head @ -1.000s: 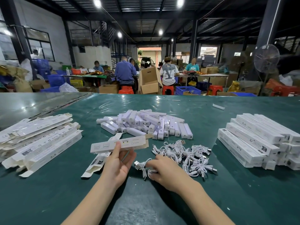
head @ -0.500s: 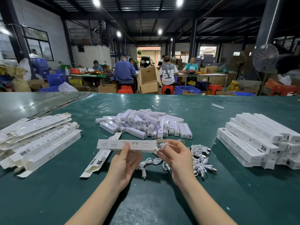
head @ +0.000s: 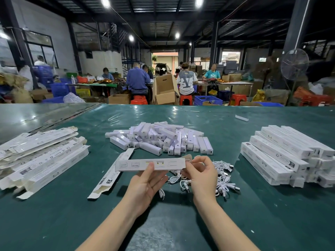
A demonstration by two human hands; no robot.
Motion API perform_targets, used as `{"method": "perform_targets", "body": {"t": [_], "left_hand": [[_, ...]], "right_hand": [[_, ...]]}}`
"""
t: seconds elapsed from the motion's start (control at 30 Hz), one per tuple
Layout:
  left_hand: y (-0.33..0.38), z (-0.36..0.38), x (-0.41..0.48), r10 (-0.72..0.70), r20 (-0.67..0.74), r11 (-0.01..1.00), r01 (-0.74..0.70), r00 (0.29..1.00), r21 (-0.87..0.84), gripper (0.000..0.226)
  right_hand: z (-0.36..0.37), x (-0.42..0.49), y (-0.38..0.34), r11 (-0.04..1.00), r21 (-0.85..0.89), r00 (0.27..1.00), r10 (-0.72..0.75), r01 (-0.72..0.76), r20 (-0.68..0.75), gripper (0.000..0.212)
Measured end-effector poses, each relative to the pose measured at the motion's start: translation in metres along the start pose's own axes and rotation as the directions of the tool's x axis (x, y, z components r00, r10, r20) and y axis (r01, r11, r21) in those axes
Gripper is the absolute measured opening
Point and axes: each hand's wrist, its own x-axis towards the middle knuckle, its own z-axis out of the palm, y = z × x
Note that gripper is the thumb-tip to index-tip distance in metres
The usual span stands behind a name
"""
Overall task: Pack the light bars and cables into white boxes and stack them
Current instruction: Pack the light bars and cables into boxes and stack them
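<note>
We hold 1 white box (head: 150,164) in the air above the green table (head: 181,223). Its long axis runs left to right, roughly level, with the printed face turned toward us. The left hand (head: 145,183) grips it from below near the middle, thumb on the front face and fingers behind. The right hand (head: 203,173) is at the box's right end, fingers curled, fingertips pinching at the open brown-lined flap (head: 188,157). That end points toward the closed boxes; we cannot tell what is inside.

Beyond the held box lies a loose heap of white light bars (head: 163,138), most with their long axes running away from us, a few lying crosswise. Under and to the right of the right hand is a tangle of coiled white cables (head: 223,178). At the right stands a stack of closed white boxes (head: 282,154) in several layers, their long axes angled from far left to near right. At the left is a pile of flattened, unfilled cartons (head: 41,156), angled from near left to far right. 1 more flat carton (head: 110,173) lies alone on the table just left of the left hand, open end toward us.
</note>
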Motion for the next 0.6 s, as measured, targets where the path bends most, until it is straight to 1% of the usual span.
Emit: {"method": "perform_targets", "body": {"t": [0.17, 0.33, 0.43, 0.47, 0.53, 0.6], "left_hand": [[-0.0017, 0.0033, -0.0004, 0.021, -0.044, 0.999, -0.023, 0.999, -0.046, 0.023], [-0.0019, 0.0034, -0.0006, 0.019, -0.035, 0.998, -0.021, 0.999, -0.060, 0.023], [-0.0022, 0.0042, -0.0004, -0.001, -0.036, 0.997, -0.002, 0.999, -0.074, 0.024], [-0.0017, 0.0041, -0.0002, -0.006, -0.042, 0.997, 0.002, 0.999, -0.082, 0.025], [0.0004, 0.0034, 0.0003, 0.000, -0.059, 0.996, -0.005, 0.998, -0.092, 0.025], [0.0031, 0.0033, 0.0004, 0.017, -0.070, 0.996, -0.023, 0.997, -0.085, 0.023]], "right_hand": [[0.0029, -0.0029, 0.0034, 0.997, -0.054, 0.998, -0.054, 0.056, 0.045, 0.030], [0.0029, -0.0038, 0.0030, 0.992, -0.090, 0.995, -0.084, 0.087, 0.045, 0.028], [0.0040, -0.0069, 0.0009, 0.980, -0.154, 0.988, -0.105, 0.123, 0.116, 0.030], [0.0053, -0.0080, 0.0006, 0.979, -0.164, 0.983, -0.094, 0.120, 0.160, 0.030], [0.0083, -0.0091, 0.0010, 0.986, -0.153, 0.971, -0.027, 0.065, 0.238, 0.032], [0.0096, -0.0081, 0.0023, 0.996, -0.085, 0.968, 0.028, -0.007, 0.248, 0.031]]}}
